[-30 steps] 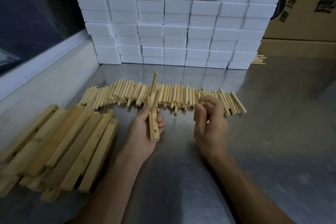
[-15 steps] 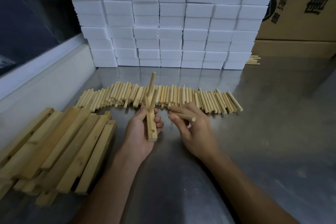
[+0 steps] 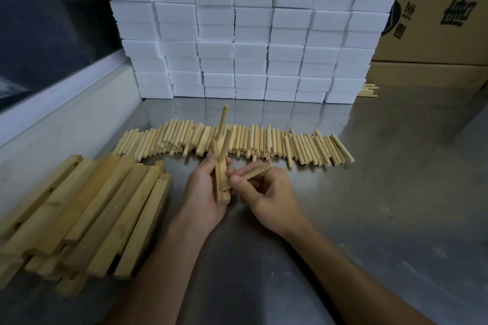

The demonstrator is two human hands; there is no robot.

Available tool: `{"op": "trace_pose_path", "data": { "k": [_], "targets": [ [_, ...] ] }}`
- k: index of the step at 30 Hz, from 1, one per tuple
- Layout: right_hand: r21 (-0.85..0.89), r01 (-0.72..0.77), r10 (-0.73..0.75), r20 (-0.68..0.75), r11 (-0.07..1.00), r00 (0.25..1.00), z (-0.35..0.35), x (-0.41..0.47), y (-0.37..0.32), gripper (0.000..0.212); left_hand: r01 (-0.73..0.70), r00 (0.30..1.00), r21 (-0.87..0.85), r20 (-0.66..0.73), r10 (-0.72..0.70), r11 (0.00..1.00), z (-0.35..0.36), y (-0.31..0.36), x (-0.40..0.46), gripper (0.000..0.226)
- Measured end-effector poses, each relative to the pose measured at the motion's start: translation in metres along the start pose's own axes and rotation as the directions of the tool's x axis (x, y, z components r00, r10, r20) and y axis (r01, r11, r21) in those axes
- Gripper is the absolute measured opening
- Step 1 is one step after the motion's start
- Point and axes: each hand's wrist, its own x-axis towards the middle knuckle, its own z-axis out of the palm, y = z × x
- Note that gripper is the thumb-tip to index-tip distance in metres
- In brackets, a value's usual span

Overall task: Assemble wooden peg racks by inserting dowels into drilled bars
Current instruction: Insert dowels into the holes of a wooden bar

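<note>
Where right hand (image 3: 266, 192) meets bar (image 3: 221, 185), dowel (image 3: 253, 172) tip hidden

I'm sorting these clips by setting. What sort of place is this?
Likely a small workshop or packing bench: a steel table with a row of loose dowels, piled drilled bars, and stacked white boxes.

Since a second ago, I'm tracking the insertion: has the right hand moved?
Yes. The right hand left the row of loose dowels and came leftward to the bar in the left hand, bringing a dowel to it.
</note>
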Motion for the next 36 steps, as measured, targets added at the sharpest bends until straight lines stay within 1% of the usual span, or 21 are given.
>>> {"op": "trace_pose_path", "data": {
  "k": [2, 4, 7, 9, 11, 15, 17, 22, 24, 26, 29, 31, 33, 36],
  "targets": [
    [-0.1, 0.024, -0.024, -0.004, 0.995, 1.0, 0.001, -0.001, 0.001, 0.005, 0.029, 1.0, -0.014, -0.003, -0.03, 0.999, -0.001, 0.0, 0.0, 0.041],
    [-0.21, 0.057, -0.053, 0.024, 0.976, 0.998, 0.002, -0.001, 0.001, 0.009, 0.039, 0.999, -0.022, -0.018, -0.039, 0.999, -0.002, 0.0, 0.0, 0.041],
    [-0.38, 0.156, -0.128, 0.1, 0.912, 0.987, 0.003, 0.0, -0.001, 0.003, 0.03, 0.999, -0.039, -0.033, -0.031, 0.999, -0.003, 0.001, 0.001, 0.039],
    [-0.443, 0.212, -0.168, 0.136, 0.871, 0.976, 0.004, 0.002, -0.002, 0.008, 0.05, 0.998, -0.084, -0.026, -0.052, 0.995, -0.003, 0.001, 0.004, 0.038],
    [-0.455, 0.236, -0.185, 0.154, 0.859, 0.971, 0.004, 0.003, -0.004, 0.01, 0.058, 0.998, -0.1, -0.021, -0.06, 0.993, -0.004, 0.001, 0.003, 0.037],
    [-0.47, 0.273, -0.216, 0.172, 0.84, 0.961, 0.007, 0.003, -0.007, 0.009, 0.034, 0.999, -0.06, -0.018, -0.035, 0.998, -0.005, -0.002, 0.002, 0.038],
    [-0.468, 0.26, -0.221, 0.138, 0.845, 0.966, 0.009, 0.003, -0.007, 0.014, 0.025, 1.0, -0.068, -0.016, -0.026, 0.997, -0.004, -0.002, 0.002, 0.037],
    [-0.458, 0.185, -0.212, -0.007, 0.869, 0.977, 0.017, 0.001, -0.004, 0.03, 0.034, 0.999, -0.077, -0.002, -0.034, 0.996, -0.003, -0.001, -0.003, 0.037],
    [-0.47, 0.172, -0.21, -0.03, 0.866, 0.977, 0.02, 0.001, -0.003, 0.032, 0.04, 0.999, -0.092, 0.004, -0.04, 0.995, -0.003, 0.0, -0.004, 0.037],
    [-0.466, 0.189, -0.216, -0.005, 0.864, 0.976, 0.02, 0.001, -0.003, 0.028, 0.051, 0.999, -0.111, 0.009, -0.05, 0.992, -0.003, 0.001, -0.005, 0.037],
    [-0.453, 0.237, -0.217, 0.097, 0.86, 0.971, 0.016, 0.002, -0.005, 0.01, 0.029, 0.999, -0.125, -0.01, -0.031, 0.992, -0.002, 0.001, -0.005, 0.036],
    [-0.46, 0.239, -0.202, 0.129, 0.855, 0.971, 0.015, 0.002, -0.004, 0.009, 0.016, 1.0, -0.123, -0.019, -0.019, 0.992, -0.001, 0.0, -0.005, 0.037],
    [-0.462, 0.227, -0.203, 0.103, 0.857, 0.974, 0.014, 0.002, -0.004, 0.013, 0.02, 1.0, -0.119, -0.015, -0.022, 0.993, -0.001, 0.0, -0.006, 0.037],
    [-0.448, 0.177, -0.193, 0.01, 0.876, 0.981, 0.017, 0.001, -0.003, 0.027, 0.043, 0.999, -0.12, 0.002, -0.043, 0.992, -0.001, 0.0, -0.007, 0.035]
  ]
}}
